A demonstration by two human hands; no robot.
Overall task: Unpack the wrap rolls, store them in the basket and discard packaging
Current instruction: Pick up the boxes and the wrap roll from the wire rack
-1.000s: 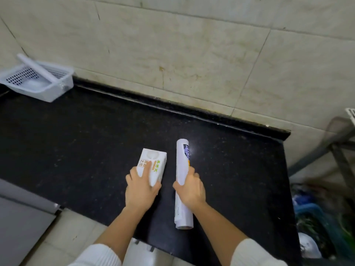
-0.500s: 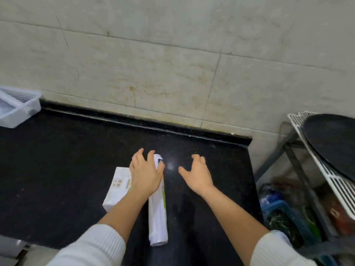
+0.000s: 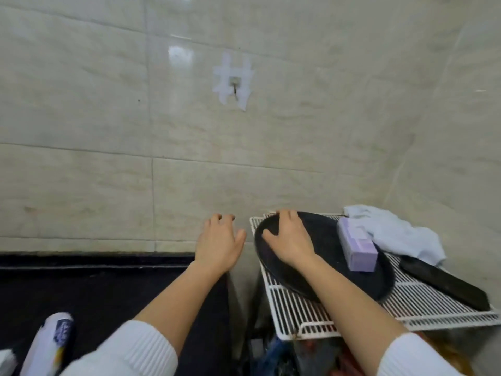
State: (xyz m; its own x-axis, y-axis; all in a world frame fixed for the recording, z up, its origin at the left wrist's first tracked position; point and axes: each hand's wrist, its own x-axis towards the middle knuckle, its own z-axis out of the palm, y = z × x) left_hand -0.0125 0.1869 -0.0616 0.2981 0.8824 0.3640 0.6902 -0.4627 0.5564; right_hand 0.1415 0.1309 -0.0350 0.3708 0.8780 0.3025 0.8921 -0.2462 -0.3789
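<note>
Tiles fill the view; black counter (image 3: pixel 81 289) at eight o'clock, wire rack (image 3: pixel 423 305) at four. Left hand (image 3: pixel 218 244) loose, empty; right hand (image 3: pixel 288 240) spread on a black pan (image 3: pixel 339 270).

White wire rack (image 3: pixel 423 302) at right carries a round black pan (image 3: pixel 339 256), purple box (image 3: pixel 357 246), pale blue cloth (image 3: pixel 393 232), black flat bar (image 3: pixel 444 283). Taped hook (image 3: pixel 234 82) on far tiled wall (image 3: pixel 81 104).

A lilac box (image 3: pixel 357 246) is sitting on a black pan (image 3: pixel 325 256), white wire rack (image 3: pixel 423 305) showing beneath.
</note>
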